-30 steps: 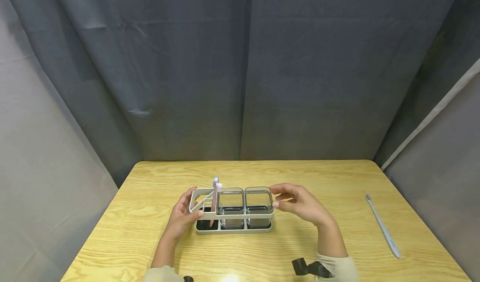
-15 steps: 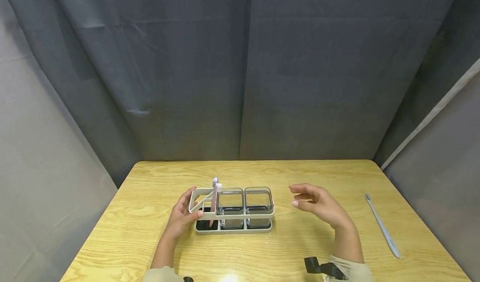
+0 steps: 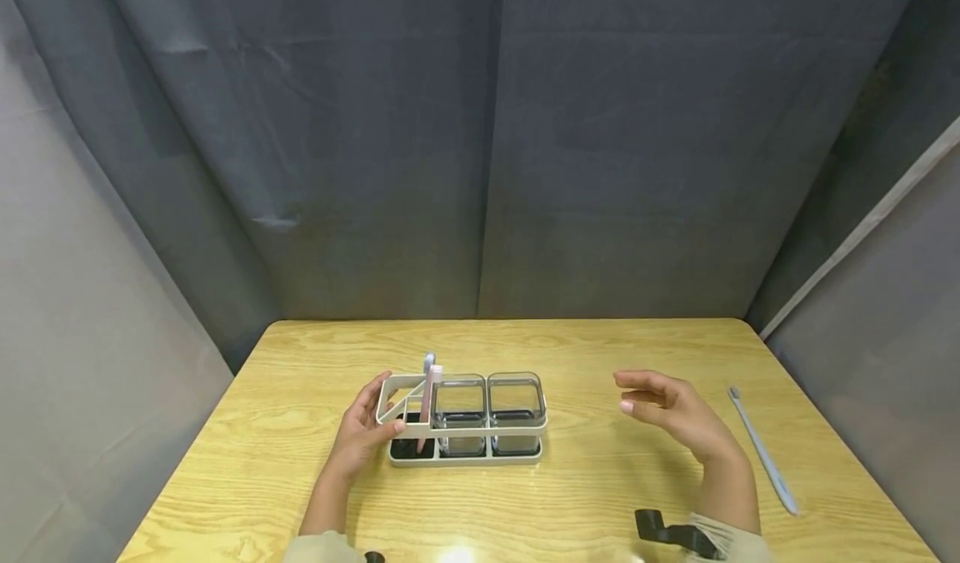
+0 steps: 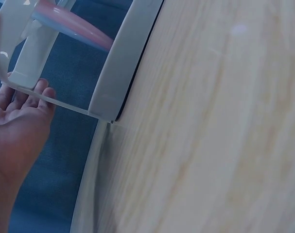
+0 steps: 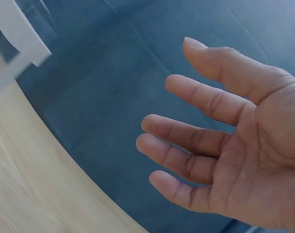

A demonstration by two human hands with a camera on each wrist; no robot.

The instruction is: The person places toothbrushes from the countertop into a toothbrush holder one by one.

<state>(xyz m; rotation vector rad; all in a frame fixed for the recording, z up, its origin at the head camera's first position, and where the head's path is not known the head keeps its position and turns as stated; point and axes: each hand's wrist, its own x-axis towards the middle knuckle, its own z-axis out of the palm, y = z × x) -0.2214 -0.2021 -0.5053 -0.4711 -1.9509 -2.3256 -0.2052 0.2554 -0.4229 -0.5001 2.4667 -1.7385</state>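
A white toothbrush holder with a black-lined base stands at mid-table. My left hand grips its left end, thumb on the front of the upper frame and fingers behind. In the holder, a pink toothbrush leans upright with a blue toothbrush just behind it. Two clear square cups fill its middle and right slots. The left wrist view shows my fingers along the holder's side and a pink handle inside. My right hand hovers to the holder's right, fingers loosely bent, holding nothing.
Another blue toothbrush lies on the wooden table near the right edge, beyond my right hand. Dark grey curtains hang behind the table, with lighter cloth at both sides.
My right hand has left the holder's right end and moved rightward, toward the blue toothbrush on the table. The left hand and the holder have stayed in place.
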